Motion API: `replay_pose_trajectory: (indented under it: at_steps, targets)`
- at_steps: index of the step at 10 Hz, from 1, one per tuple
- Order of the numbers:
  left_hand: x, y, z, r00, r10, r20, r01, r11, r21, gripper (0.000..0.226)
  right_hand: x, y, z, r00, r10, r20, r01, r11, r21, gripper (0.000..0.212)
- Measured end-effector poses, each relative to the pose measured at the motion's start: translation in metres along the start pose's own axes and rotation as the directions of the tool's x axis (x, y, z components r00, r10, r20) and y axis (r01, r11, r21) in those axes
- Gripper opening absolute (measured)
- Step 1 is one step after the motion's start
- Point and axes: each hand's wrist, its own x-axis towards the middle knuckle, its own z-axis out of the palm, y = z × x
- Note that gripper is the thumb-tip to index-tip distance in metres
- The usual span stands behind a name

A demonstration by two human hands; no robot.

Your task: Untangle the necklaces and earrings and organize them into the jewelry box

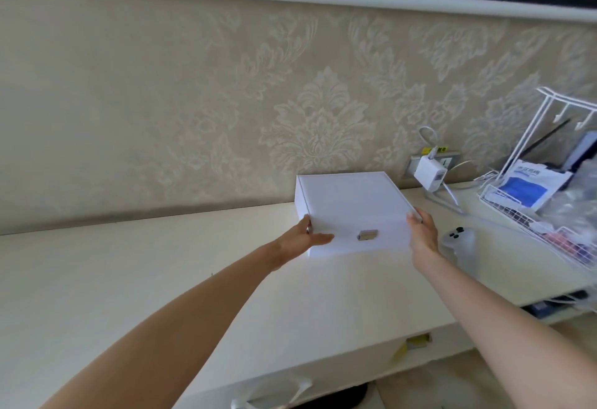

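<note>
While jewelry box (352, 202) is held, controller (458, 240) beside.

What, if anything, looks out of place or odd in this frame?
Nothing looks spilled or damaged. The closed white jewelry box is gripped at its sides by the left hand and right hand. One oddity: no necklaces or earrings show anywhere on the desk.

The jewelry box (352, 202) looks matt, smooth and white, its small clasp (367, 235) shiny metal. The cream table (161, 279) is smooth, faintly glossy. At 3 o'clock, a white-coated wire rack (513, 213).
</note>
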Motion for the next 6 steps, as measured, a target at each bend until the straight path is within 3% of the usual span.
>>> replay_pose_trajectory:
  at_steps: [3, 4, 5, 6]
  targets:
    - [0.018, 0.000, 0.009, 1.000, 0.004, -0.026, -0.005, 0.999, -0.047, 0.056, 0.031, -0.001, 0.000, 0.997, -0.026, 0.066, 0.027, 1.000, -0.006, 0.034]
    - [0.016, -0.001, 0.005, 1.000, -0.013, -0.016, 0.013, 1.000, -0.009, 0.058, 0.026, -0.002, -0.002, 0.998, -0.013, 0.056, 0.017, 0.997, -0.079, 0.036]
    - [0.009, 0.007, 0.001, 1.000, 0.013, -0.016, -0.012, 0.997, 0.073, 0.070, 0.022, -0.013, 0.003, 0.996, -0.054, -0.068, 0.033, 0.959, -0.280, 0.046]
    - [-0.016, 0.033, -0.001, 0.933, 0.264, -0.244, -0.195, 0.942, 0.273, 0.064, -0.008, -0.041, 0.011, 0.984, -0.172, 0.049, 0.177, 0.974, -0.142, 0.042]
